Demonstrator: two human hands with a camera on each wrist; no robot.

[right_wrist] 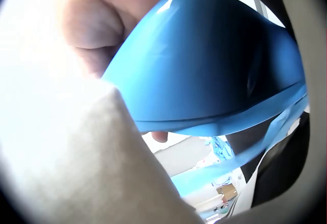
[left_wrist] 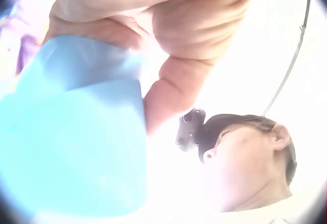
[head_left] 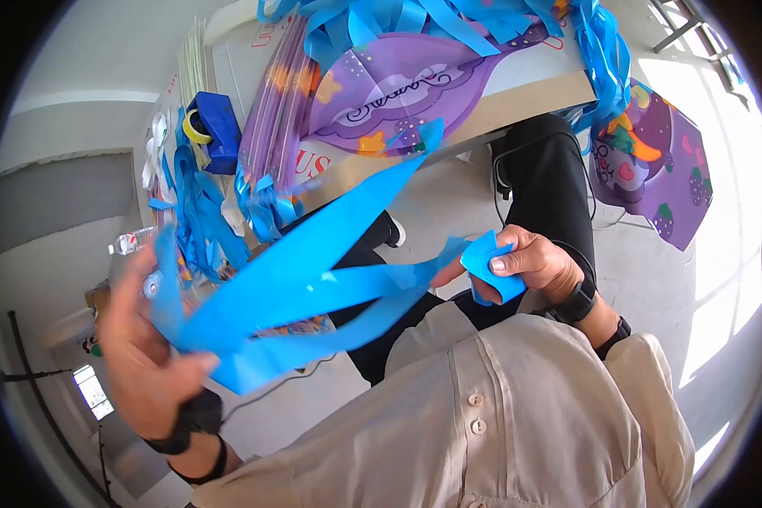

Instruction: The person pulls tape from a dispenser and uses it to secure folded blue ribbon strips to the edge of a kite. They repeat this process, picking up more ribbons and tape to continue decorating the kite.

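Note:
Long strips of glossy blue ribbon stretch between the two hands in the head view. My left hand, blurred at its fingers, holds the ribbon at the left, thumb beside the strip. In the left wrist view a broad fold of blue ribbon comes out under the hand. Over the right thigh, my right hand pinches the other end, with a folded piece between thumb and fingers. The right wrist view has this ribbon bulging in a wide curve beneath the fingers.
Ahead stands a white carton bearing purple printed sheets and heaps of blue ribbon. A blue tape dispenser is at its left side. More purple sheets hang at the right. A plastic bottle lies farther left.

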